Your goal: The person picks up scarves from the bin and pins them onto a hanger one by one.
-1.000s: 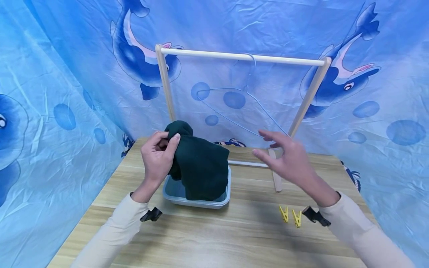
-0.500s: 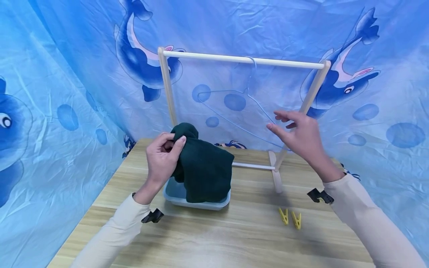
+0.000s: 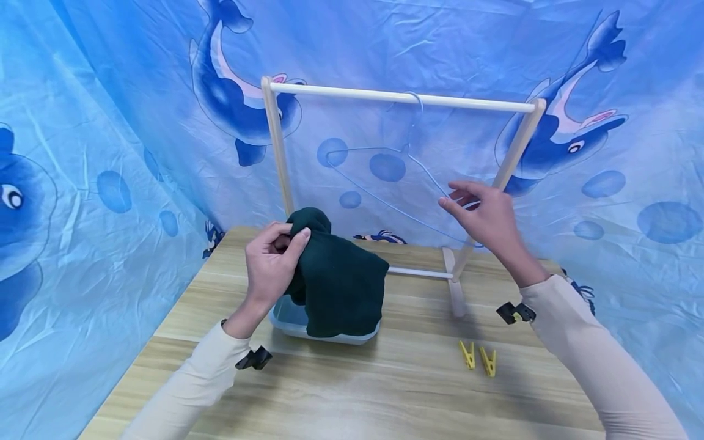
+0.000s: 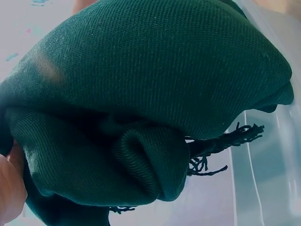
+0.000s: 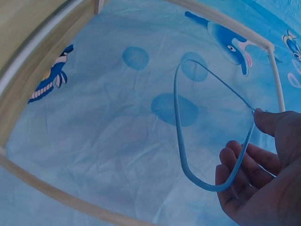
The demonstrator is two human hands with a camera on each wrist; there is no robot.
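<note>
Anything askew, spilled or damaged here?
The blue hanger looks askew: in the head view it slopes down toward the right hand, while the white rod above runs nearly level. Whether it's tilted or just turned on the rod, I can't tell. No spill or damage visible.

Soft glare on the tabletop (image 3: pixel 352 400)
</note>
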